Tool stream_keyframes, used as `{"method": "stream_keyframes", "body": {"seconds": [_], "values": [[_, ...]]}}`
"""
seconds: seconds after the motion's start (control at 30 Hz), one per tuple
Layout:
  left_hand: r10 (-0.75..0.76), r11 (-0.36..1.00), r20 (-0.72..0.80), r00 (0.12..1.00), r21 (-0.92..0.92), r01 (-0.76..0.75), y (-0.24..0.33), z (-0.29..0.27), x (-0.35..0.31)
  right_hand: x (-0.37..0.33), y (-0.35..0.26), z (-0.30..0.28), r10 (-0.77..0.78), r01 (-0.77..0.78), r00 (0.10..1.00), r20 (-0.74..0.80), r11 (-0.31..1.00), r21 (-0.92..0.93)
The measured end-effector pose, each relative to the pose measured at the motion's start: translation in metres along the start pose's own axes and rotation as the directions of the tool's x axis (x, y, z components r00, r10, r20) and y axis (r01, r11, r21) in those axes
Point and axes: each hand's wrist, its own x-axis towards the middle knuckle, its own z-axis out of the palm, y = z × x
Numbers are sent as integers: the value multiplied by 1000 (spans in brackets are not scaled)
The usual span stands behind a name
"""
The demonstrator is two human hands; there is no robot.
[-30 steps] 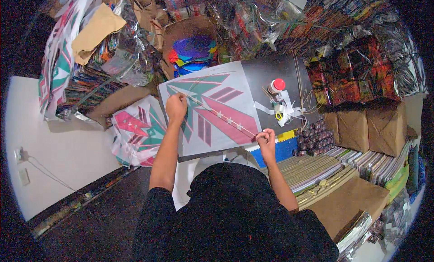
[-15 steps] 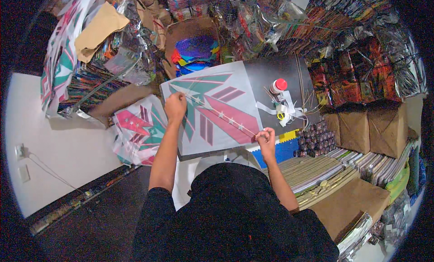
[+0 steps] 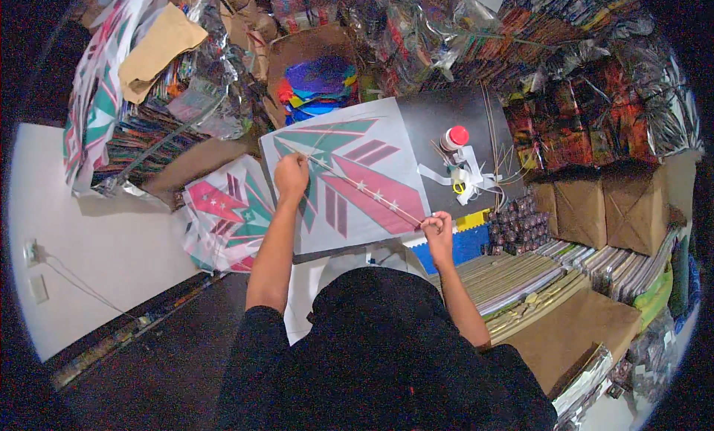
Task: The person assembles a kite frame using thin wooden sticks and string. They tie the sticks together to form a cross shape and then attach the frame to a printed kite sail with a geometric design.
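Observation:
A thin, pale stick (image 3: 405,214) runs diagonally across a white sheet (image 3: 409,148) printed with green and pink-red panels, dark bars and small stars. My left hand (image 3: 291,179) pinches the stick near its upper left end, over the sheet's left part. At the lower right corner of the sheet, my right hand (image 3: 439,234) pinches the other end between thumb and fingers. A second thin stick seems to curve over the green panel near the top. The sheet lies on a black board (image 3: 439,111).
Right of the sheet are a red-capped white bottle (image 3: 455,138), white strips (image 3: 470,163), yellow-handled scissors (image 3: 459,186) and loose thin sticks. More printed sheets (image 3: 223,215) hang at left. A cardboard box (image 3: 309,48) with coloured pieces stands behind. Stacked bundles (image 3: 513,282) crowd the right.
Both hands keep their pinch on the stick, nearly in place. The stick has shifted only slightly over the printed stars, and the whole view has moved a little.

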Motion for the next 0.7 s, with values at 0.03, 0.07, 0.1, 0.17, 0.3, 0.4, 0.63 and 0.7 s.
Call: {"method": "stream_keyframes", "body": {"seconds": [0.03, 0.07, 0.1, 0.17, 0.3, 0.4, 0.63, 0.7], "values": [[1, 1000, -2, 1000, 5, -1, -1, 1, 1, 0, -2, 1, 10, -10, 1000, -6, 1000, 1], [1, 1000, -2, 1000, 10, -1, -1, 3, 1, -1, -2, 1, 20, -20, 1000, -13, 1000, 1], [2, 1000, -3, 1000, 15, -2, -2, 4, 1, -1, -2, 1, 30, -30, 999, -19, 1000, 2], [-29, 999, 20, 999, 34, 28, -1, 4, 1, 0, -1, 0, 49, -49, 999, -17, 998, 25], [-67, 996, 62, 996, 63, 63, -10, 11, 5, 1, 1, 2, 15, -15, 999, -33, 1000, 20], [-32, 998, 41, 999, 51, 30, -12, 14, 4, 2, 0, 4, 37, -35, 998, -48, 998, 49], [-90, 995, 30, 996, 34, 89, -11, 14, 4, 5, -1, 4, 60, -60, 997, -47, 998, 7], [-99, 995, 34, 995, 31, 98, -11, 15, 4, 6, 0, 5, 69, -68, 996, -53, 998, 14]]}}
